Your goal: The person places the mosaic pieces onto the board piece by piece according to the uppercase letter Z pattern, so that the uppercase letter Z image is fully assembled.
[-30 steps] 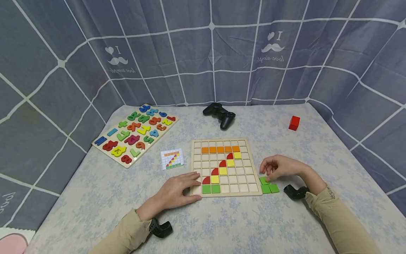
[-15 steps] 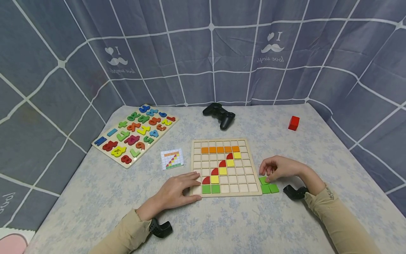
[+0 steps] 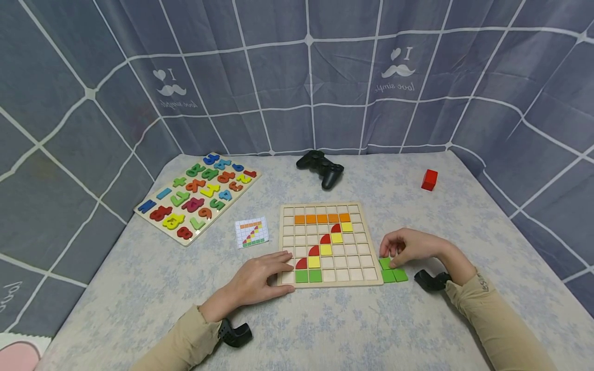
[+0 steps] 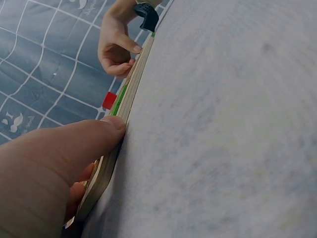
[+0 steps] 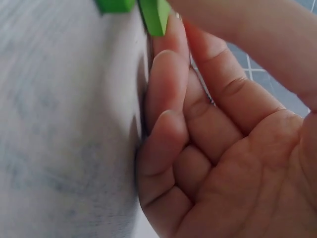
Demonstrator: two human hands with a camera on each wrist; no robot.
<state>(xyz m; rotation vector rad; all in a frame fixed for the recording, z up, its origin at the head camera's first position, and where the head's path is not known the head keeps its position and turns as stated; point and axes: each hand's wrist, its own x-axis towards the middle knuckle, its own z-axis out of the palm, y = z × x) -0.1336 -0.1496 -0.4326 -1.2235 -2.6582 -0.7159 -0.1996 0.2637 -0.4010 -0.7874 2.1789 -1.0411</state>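
Note:
A square wooden grid board (image 3: 352,261) lies in the middle, with orange, red, yellow and green pieces in some cells. My left hand (image 3: 254,278) rests at its near left corner, fingers extended over the left edge. In the left wrist view the thumb (image 4: 99,136) touches the board's near edge (image 4: 130,94). Beside the board's right edge, my right hand (image 3: 410,245) has its thumb and fingertips at a green square tile (image 3: 384,264); more green tiles (image 3: 394,275) lie next to it. The right wrist view shows a green tile (image 5: 156,17) at the curled fingertips.
A small pattern card (image 3: 252,232) lies left of the board. Farther left is a number puzzle board (image 3: 197,198). A black game controller (image 3: 321,168) and a red block (image 3: 429,180) sit toward the back, before a blue checked curtain (image 3: 278,77).
Almost nothing differs. The right hand has sunk very slightly at the green tiles, while the left hand stays at the board's corner.

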